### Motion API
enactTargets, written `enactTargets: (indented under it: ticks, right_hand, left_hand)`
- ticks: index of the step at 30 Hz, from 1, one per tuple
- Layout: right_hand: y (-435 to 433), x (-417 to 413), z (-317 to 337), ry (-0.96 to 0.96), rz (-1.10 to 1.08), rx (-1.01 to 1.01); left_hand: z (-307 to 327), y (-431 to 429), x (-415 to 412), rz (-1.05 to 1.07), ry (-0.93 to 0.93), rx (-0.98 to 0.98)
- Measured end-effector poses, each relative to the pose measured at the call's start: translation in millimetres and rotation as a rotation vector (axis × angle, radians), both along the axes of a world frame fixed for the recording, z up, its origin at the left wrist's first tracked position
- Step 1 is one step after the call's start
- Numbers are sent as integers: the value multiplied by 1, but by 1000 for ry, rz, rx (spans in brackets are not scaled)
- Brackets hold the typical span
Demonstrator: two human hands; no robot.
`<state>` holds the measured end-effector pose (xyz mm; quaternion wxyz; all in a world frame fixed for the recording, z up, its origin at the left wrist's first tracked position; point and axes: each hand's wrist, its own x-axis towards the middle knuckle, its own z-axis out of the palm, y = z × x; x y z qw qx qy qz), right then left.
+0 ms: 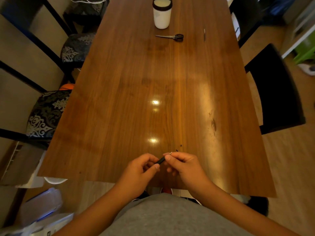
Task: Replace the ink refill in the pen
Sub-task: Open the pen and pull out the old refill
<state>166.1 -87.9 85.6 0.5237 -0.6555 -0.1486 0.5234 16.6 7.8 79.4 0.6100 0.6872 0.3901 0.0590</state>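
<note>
Above the near edge of the wooden table [153, 82], my left hand [141, 169] and my right hand [184, 165] both grip a short black pen [160, 160]. The pen lies slanted between the fingertips. A thin metal tip [170, 153] pokes out past my right thumb. Most of the pen is hidden by my fingers. A thin loose ink refill [204, 35] lies far off at the table's back right. Two tiny dark pieces [179, 148] rest on the table just beyond my right hand; what they are I cannot tell.
A white cup with a black rim [162, 13] stands at the far end, with black-handled scissors [172, 37] in front of it. Patterned chairs [47, 113] line the left side and a black chair [276, 89] the right.
</note>
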Motion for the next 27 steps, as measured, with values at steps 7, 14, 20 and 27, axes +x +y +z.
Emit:
enactTargets:
  ticks: [7, 14, 20, 27]
  right_hand:
    - [5, 3, 7, -11, -66, 68]
    - [21, 34, 11, -86, -135, 74]
    - [39, 69, 4, -162, -133, 55]
    - [65, 83, -11, -215, 12, -8]
  left_hand:
    - [4, -1, -1, 25, -29, 24]
    - [1, 2, -8, 82, 1, 18]
    - [-6, 6, -18, 109, 56, -4]
    - [-11, 12, -28, 155, 81, -28]
